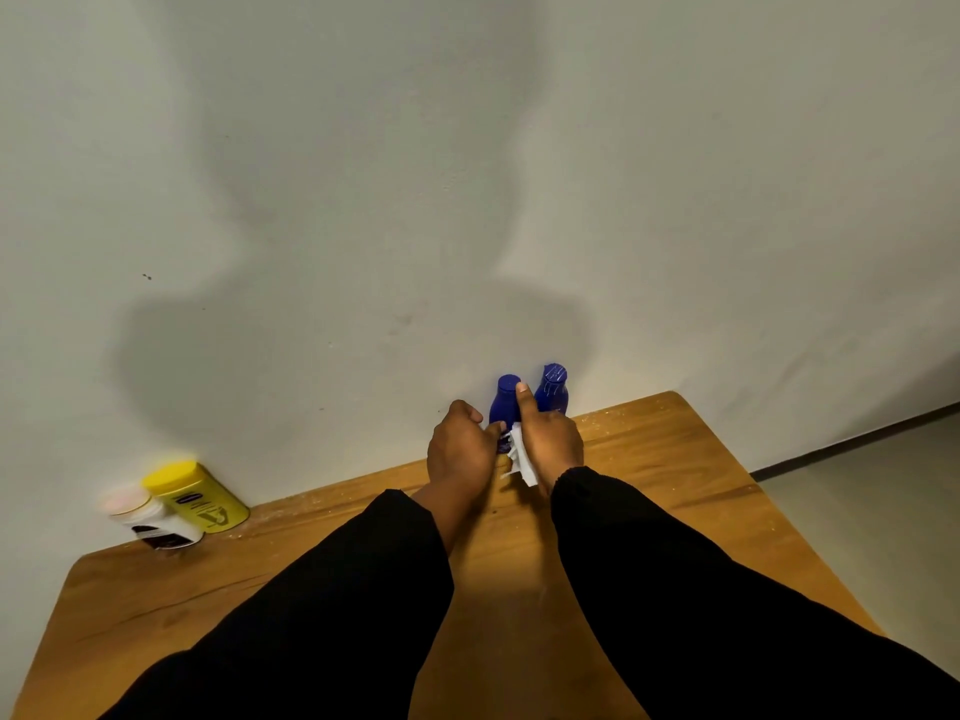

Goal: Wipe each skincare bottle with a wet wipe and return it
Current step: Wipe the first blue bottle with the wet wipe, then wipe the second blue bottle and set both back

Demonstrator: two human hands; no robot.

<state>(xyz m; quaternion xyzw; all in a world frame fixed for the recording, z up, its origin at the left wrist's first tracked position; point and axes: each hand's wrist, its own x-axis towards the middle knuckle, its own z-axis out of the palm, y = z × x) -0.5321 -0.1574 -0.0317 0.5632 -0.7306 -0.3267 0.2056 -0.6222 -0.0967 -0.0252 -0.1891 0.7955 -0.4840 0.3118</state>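
Observation:
Two dark blue bottles stand against the wall at the back of the wooden table (675, 511). The nearer blue bottle (506, 397) is gripped low down by my left hand (460, 454). My right hand (550, 441) presses a white wet wipe (522, 457) against that bottle's side, with one finger reaching up to its cap. The second blue bottle (551, 387) stands just right of it, untouched. A yellow bottle (200, 496) and a white bottle with a pale cap (148, 519) stand together at the table's back left.
A plain white wall rises right behind the table. The table's right edge drops to a grey floor (857, 496) with a dark skirting line. My black sleeves cover the table's near part.

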